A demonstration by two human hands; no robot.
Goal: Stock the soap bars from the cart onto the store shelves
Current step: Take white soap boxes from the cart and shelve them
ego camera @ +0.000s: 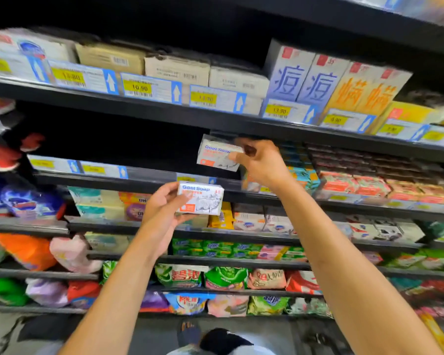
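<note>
My right hand [262, 162] grips a white Goat Soap box [217, 156] by its right end, holding it up at the mouth of the dark second shelf [139, 172], just under the shelf above. Lower and to the left, my left hand [162, 208] holds a second white Goat Soap box [201, 199] by its left end, in front of the shelf's front rail. Both boxes face me with blue lettering and a goat drawing. The cart is out of sight.
The dark stretch of the second shelf lies left of the raised box. Stacked soap packs [344, 185] fill that shelf to the right. Tall boxes [305, 78] stand on the shelf above. Lower shelves hold bagged goods [226, 278]. My foot [190, 334] shows on the floor.
</note>
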